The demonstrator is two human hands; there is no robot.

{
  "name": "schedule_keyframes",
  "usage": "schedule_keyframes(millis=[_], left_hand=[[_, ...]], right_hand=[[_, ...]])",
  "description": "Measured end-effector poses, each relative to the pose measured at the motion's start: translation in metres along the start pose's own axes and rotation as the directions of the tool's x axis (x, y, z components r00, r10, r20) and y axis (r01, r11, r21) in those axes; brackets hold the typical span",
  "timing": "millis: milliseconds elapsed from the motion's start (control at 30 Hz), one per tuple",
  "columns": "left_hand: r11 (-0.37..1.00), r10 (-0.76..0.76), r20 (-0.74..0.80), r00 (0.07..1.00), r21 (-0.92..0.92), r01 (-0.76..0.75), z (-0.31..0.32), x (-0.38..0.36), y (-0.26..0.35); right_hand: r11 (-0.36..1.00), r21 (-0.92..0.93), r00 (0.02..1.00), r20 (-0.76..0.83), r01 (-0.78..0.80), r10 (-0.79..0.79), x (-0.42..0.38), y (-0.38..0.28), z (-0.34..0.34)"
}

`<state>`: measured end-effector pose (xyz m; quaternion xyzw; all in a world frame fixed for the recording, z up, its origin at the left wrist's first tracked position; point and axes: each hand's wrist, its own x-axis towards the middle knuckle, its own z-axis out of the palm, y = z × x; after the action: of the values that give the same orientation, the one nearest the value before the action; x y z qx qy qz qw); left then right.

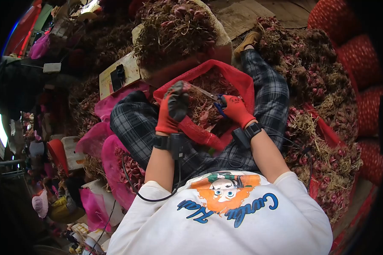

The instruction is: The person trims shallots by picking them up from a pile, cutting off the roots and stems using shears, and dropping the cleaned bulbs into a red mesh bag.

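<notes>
My left hand (pixel 173 106), in a red glove with a dark coated palm, is closed above the rim of a red mesh sack (pixel 195 132). Whatever its fingers hold is mostly hidden. Scissors (pixel 207 93) with blue handles are gripped in my right hand (pixel 237 109), also in a red glove. Their blades point left, and the tips reach the left fingertips. Between my legs the sack lies with its mouth open, and loose shallots (pixel 206 111) with dry skins show inside it.
In front, bunched shallots (pixel 174 32) are heaped on a pale support. A dark phone-like object (pixel 118 77) rests on a box (pixel 130 70) to the left. More bunches (pixel 315 80) cover the right floor beside full red sacks (pixel 357 59). Pink mesh bags (pixel 115 165) lie left; another person (pixel 64 204) sits beyond.
</notes>
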<state>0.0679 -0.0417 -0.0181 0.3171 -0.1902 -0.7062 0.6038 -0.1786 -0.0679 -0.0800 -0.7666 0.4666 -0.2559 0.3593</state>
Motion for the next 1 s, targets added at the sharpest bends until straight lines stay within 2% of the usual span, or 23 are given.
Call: schedule_keyframes(millis=[33,67,167,233,300,367,400,467,567,600,633,667,733,767,833,867,900,967,1000], left_hand=[[0.984,0.015,-0.015,1.0,-0.178,-0.017,0.01,0.003,0.026],[0.991,0.006,-0.028,1.0,-0.136,-0.01,0.016,0.004,0.032],[0.999,0.019,-0.087,0.996,-0.037,-0.022,0.028,0.0,0.038],[1.0,0.003,-0.126,0.992,0.012,-0.001,0.039,-0.003,0.017],[0.997,-0.062,-0.132,0.989,-0.05,0.056,0.038,-0.002,0.005],[0.984,-0.116,-0.119,0.986,-0.148,0.098,0.039,-0.003,-0.003],[0.975,-0.108,-0.163,0.981,-0.211,0.072,0.041,-0.003,-0.004],[0.977,-0.102,-0.16,0.982,-0.201,0.068,0.039,-0.001,-0.002],[0.977,-0.104,-0.098,0.99,-0.197,0.083,0.029,0.001,-0.004],[0.976,-0.108,-0.069,0.992,-0.198,0.093,0.022,0.002,-0.009],[0.962,0.049,-0.031,0.998,0.27,-0.039,0.009,0.003,-0.017],[0.721,0.167,0.075,0.983,0.671,-0.174,0.0,0.005,-0.024],[0.432,0.182,0.216,0.959,0.859,-0.275,-0.007,0.006,-0.032],[0.549,0.144,0.21,0.967,0.796,-0.255,-0.005,0.004,-0.035],[0.828,0.011,0.135,0.991,0.554,-0.085,0.002,0.001,-0.033],[0.936,-0.098,0.082,0.992,0.347,0.064,0.014,-0.003,-0.026],[0.971,-0.217,0.055,0.975,0.113,0.21,0.02,-0.006,-0.022],[0.91,-0.173,0.109,0.979,0.399,0.117,0.005,-0.005,-0.025],[0.911,-0.164,0.122,0.979,0.4,0.103,-0.001,-0.004,-0.028]], right_hand=[[0.997,0.014,0.996,0.041,-0.08,0.079,-0.004,0.011,-0.001],[0.988,0.016,0.984,0.094,-0.154,0.152,-0.005,0.009,-0.007],[0.906,0.281,0.947,0.156,-0.316,0.281,0.006,-0.03,-0.029],[0.876,0.361,0.947,0.098,-0.319,0.304,0.007,-0.029,-0.022],[0.907,0.322,0.959,0.01,-0.271,0.283,0.0,-0.033,-0.021],[0.98,0.131,0.983,-0.079,-0.153,0.164,-0.009,-0.049,-0.038],[0.99,0.064,0.99,-0.063,-0.125,0.129,-0.013,-0.053,-0.043],[0.996,-0.065,0.997,-0.027,-0.067,0.066,-0.026,-0.059,-0.049],[0.985,-0.042,0.981,0.09,-0.168,0.171,-0.038,-0.065,-0.055],[0.986,-0.061,0.987,0.045,-0.153,0.156,-0.04,-0.069,-0.056],[0.987,-0.059,0.988,0.025,-0.149,0.151,-0.04,-0.068,-0.053],[0.988,-0.055,0.989,0.002,-0.148,0.148,-0.04,-0.066,-0.049],[0.989,-0.083,0.992,-0.047,-0.12,0.116,-0.038,-0.064,-0.045],[0.989,-0.116,0.994,-0.07,-0.094,0.087,-0.037,-0.064,-0.044],[0.983,-0.172,0.994,-0.106,-0.057,0.039,-0.035,-0.061,-0.043],[0.98,-0.194,0.992,-0.12,-0.045,0.022,-0.035,-0.059,-0.042],[0.976,-0.215,0.991,-0.134,-0.035,0.006,-0.035,-0.057,-0.042],[0.979,-0.182,0.995,-0.055,-0.091,0.083,-0.034,-0.059,-0.046],[0.979,-0.167,0.993,-0.015,-0.12,0.119,-0.034,-0.061,-0.049]])
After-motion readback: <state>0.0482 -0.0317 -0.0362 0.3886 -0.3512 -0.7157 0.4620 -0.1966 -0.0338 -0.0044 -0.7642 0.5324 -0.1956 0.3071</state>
